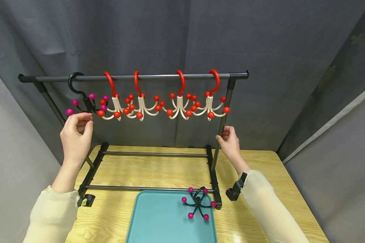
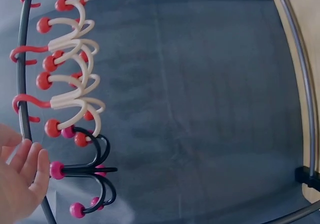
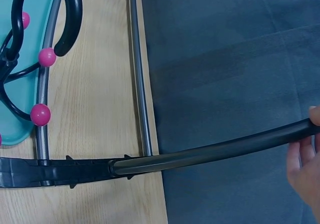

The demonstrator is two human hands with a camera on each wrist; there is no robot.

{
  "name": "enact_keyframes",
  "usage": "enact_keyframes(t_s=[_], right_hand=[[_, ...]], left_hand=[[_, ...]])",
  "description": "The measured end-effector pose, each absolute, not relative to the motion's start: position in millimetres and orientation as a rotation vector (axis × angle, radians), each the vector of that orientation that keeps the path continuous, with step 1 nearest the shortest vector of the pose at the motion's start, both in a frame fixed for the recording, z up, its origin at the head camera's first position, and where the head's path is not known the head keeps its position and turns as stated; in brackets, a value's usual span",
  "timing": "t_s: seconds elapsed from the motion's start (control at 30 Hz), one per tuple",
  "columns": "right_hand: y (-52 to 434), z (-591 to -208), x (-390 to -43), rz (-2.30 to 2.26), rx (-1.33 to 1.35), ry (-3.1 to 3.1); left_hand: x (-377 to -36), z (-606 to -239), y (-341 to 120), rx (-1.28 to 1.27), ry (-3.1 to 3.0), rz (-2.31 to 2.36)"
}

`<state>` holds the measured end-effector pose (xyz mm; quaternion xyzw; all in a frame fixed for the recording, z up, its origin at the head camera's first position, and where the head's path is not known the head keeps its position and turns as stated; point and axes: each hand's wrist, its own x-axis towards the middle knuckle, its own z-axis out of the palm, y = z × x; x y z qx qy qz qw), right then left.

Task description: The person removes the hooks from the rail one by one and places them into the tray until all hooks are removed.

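Left hand (image 1: 76, 135), fingers relaxed at left of frame, sits just under the light, stiff black hanger (image 1: 85, 101), best taken by its hook, while right hand (image 1: 229, 143) grips the rack's upright (image 1: 223, 125).

Red-and-cream hangers (image 1: 176, 104) beside a black, pink-balled hanger (image 1: 85, 101), above a teal tray (image 1: 158, 219).

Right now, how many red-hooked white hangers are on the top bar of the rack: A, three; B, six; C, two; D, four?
D: the head view shows four red-hooked hangers along the top bar, plus one black hanger with pink balls at its left end, next to the left hand. The right hand holds the rack's right upright.
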<state>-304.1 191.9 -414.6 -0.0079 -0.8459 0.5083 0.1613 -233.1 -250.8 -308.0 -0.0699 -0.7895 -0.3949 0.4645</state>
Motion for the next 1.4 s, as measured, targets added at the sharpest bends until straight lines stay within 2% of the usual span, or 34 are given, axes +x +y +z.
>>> enact_keyframes(t_s=[0.6, 1.13, 1.4], right_hand=[[194, -410, -305, 1.438, 0.018, -2.424], [194, -413, -305, 1.437, 0.02, -2.417], [194, -413, -304, 1.425, 0.008, -2.429]], left_hand=[[-266, -254, -262, 0.089, -1.934, -0.966], [-285, -235, -269, 0.319, -2.0, -0.976], [-294, -235, -276, 0.338, -1.998, -1.092]])
